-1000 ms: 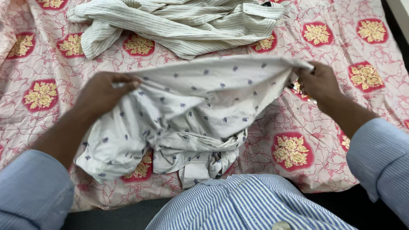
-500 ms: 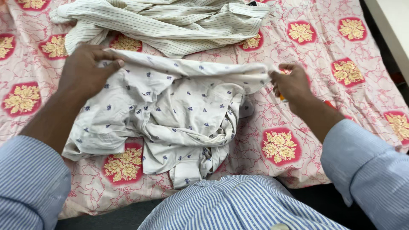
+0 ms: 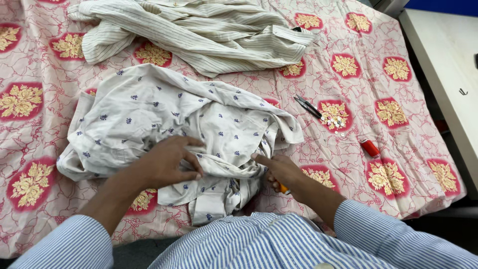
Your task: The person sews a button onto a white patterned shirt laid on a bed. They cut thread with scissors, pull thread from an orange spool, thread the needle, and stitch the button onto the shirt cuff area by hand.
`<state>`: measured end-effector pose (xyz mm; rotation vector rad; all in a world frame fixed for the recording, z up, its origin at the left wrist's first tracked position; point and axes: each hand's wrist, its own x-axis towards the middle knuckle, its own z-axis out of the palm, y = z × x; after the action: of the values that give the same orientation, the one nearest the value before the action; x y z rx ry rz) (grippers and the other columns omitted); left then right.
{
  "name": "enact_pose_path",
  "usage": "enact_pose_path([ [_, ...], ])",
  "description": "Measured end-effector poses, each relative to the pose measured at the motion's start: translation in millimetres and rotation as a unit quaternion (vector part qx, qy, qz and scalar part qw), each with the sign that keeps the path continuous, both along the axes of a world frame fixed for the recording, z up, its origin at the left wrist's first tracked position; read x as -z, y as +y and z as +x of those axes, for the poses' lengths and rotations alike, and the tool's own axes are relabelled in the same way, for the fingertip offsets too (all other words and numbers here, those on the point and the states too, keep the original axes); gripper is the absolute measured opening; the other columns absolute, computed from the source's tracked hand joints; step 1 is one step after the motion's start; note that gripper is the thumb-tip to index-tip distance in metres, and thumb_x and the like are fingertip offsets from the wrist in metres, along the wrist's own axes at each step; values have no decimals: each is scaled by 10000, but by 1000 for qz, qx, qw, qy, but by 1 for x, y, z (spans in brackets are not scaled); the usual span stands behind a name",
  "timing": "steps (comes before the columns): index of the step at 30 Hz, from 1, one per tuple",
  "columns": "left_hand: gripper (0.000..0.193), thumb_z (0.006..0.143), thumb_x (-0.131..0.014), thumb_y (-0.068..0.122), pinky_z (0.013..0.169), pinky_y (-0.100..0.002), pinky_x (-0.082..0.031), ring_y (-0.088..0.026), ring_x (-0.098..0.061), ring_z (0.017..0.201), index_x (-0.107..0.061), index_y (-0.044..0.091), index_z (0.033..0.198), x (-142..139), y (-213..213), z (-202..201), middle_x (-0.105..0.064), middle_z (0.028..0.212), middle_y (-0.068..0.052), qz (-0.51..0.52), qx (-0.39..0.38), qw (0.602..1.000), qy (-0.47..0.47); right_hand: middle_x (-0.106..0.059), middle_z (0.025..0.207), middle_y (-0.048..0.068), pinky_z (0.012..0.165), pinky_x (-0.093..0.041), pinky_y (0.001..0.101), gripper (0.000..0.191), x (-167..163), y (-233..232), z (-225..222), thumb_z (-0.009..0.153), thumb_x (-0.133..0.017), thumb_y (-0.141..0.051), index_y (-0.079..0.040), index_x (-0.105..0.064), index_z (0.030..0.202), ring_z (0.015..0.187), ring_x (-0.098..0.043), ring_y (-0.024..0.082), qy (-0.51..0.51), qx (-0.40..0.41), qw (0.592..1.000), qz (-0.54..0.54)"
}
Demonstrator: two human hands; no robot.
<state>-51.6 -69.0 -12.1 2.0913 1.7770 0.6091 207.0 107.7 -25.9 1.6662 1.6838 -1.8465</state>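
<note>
— While the left hand [image 3: 167, 164] lies flat, fingers spread, on the crumpled white dotted shirt [image 3: 169, 119], what is the right hand [image 3: 279, 172] doing?
— It pinches the shirt's lower edge and is closed round a small orange thing [image 3: 283, 189].
— Where is the shirt?
— On the pink floral bedsheet [image 3: 408, 149], below a striped shirt [image 3: 199, 30]; scissors [image 3: 307, 106] and a red spool [image 3: 370, 148] lie to its right.

Both hands [image 3: 164, 162] released the stretched shirt [image 3: 174, 119], now heaped.

small orange object [image 3: 283, 189] mostly hidden under right hand [image 3: 281, 171], striped shirt [image 3: 199, 30] cut off at far edge, scattered bits [image 3: 334, 122] near scissors [image 3: 307, 106] too small to tell
</note>
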Motion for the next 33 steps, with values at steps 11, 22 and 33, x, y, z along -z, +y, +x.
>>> enact_pose_path([
  [11,307,899,-723,324,768,-368,-516,-199,-643,789,-799,133,1129,-29,10,-30,-787,912,-115,-219,-291,901,-237,-482,643,-21,450,-379,265,271,-23,47,-9,979,-664,-307,-72,-568,884,482,-437,90,190,30,978,79],
  [22,329,798,-788,326,1032,-364,-529,-216,-685,1225,-817,91,1027,-60,44,36,-705,1371,-82,-108,-137,878,-446,-524,679,18,504,-376,291,381,-125,50,9,955,-525,-206,-143,-508,1330,554,-461,114,5,-137,980,142],
  [33,303,908,-754,244,659,-340,-481,-135,-587,700,-818,23,1105,-79,107,72,-770,910,-86,-246,11,861,-445,-562,673,10,532,-397,250,339,-149,55,-4,988,-562,-226,-46,-583,1275,582,-480,79,120,-272,947,119],
])
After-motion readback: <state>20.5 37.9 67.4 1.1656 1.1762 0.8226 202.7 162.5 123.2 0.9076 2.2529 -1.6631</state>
